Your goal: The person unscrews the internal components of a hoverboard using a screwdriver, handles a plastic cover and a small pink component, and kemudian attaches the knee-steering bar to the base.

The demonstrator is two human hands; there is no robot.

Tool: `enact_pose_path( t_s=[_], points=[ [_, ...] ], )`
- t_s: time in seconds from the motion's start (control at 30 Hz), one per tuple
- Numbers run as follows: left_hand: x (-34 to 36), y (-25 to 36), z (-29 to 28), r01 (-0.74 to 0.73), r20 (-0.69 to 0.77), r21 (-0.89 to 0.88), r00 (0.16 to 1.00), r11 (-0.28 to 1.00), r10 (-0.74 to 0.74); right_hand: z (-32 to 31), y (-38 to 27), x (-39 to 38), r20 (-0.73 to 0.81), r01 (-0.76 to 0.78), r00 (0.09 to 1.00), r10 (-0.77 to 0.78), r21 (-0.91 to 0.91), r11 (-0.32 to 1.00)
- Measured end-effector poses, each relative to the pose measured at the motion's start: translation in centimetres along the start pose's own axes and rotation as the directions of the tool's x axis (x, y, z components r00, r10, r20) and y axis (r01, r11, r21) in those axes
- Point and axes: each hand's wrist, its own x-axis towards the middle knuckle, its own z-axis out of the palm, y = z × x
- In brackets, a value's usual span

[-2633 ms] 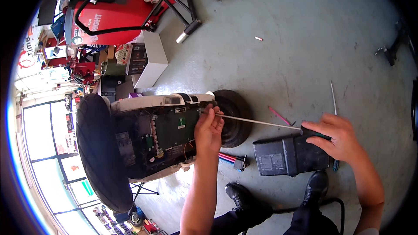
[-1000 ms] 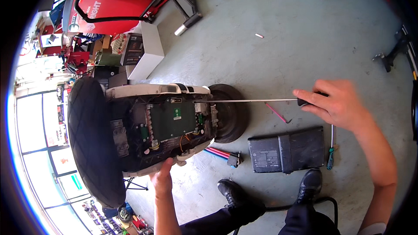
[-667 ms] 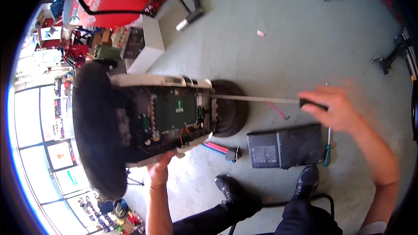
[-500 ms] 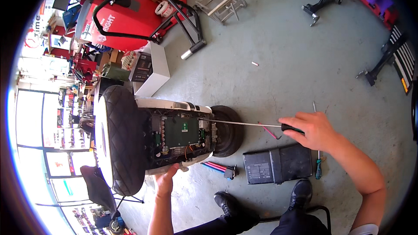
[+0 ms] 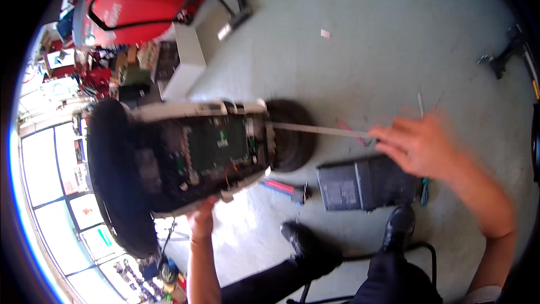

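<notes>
A white-and-black wheeled machine point(image 5: 185, 111), perhaps a small electric scooter, has its body opened, baring a green circuit board point(image 5: 216, 143). A black tyre point(image 5: 295, 138) is at its right end and a thick black rounded part point(image 5: 115, 180) at its left. My left hand point(image 5: 201, 219) grips the body's near edge, fingers partly hidden beneath. My right hand point(image 5: 413, 143), blurred by motion, is closed round the handle of a long screwdriver point(image 5: 320, 130). Its shaft crosses over the tyre to the board's right side; whether the tip touches anything is too blurred to tell.
On the floor lie a black battery pack point(image 5: 368, 183), a connector with red and blue wires point(image 5: 289, 190), a pink-red hex key point(image 5: 353, 133) and a teal-handled screwdriver point(image 5: 424, 191). A white box point(image 5: 188, 59) and red equipment point(image 5: 135, 5) stand at the far left. My shoes point(image 5: 399, 228) are near.
The whole view has shifted and blurred. The machine looks tilted, its left end nearer to me. Both hands keep their holds, the screwdriver still reaching the machine's right end.
</notes>
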Motion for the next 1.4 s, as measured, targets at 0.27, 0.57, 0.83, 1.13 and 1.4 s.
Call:
enact_pose_path(
  t_s=[0.27,0.57,0.83,1.13,1.4],
  points=[
    [0.8,1.7,1.7,-0.06,-0.024,-0.073,0.998,0.996,0.058,-2.3,3.3,-8.7,-0.238,-0.362,0.919,0.313,-0.198,0.911],
    [-4.1,-0.5,7.7,-0.451,-0.315,0.061,0.838,0.89,0.446,-2.1,12.7,-22.3,-0.415,-0.685,0.726,0.548,-0.505,0.525],
    [-16.1,-12.8,20.8,0.265,0.156,-0.023,0.953,0.964,-0.258,0.6,6.6,-18.0,-0.461,-0.667,0.732,0.502,-0.335,0.666],
    [-13.3,-19.8,23.2,0.591,0.135,-0.158,0.806,0.791,-0.576,9.5,-1.7,-15.3,0.049,-0.863,0.503,0.863,-0.011,0.504],
    [-14.5,-13.4,23.0,0.668,0.341,-0.442,0.743,0.599,-0.577,9.1,-1.5,-14.3,0.116,-0.878,0.474,0.873,-0.016,0.479]
  ],
)
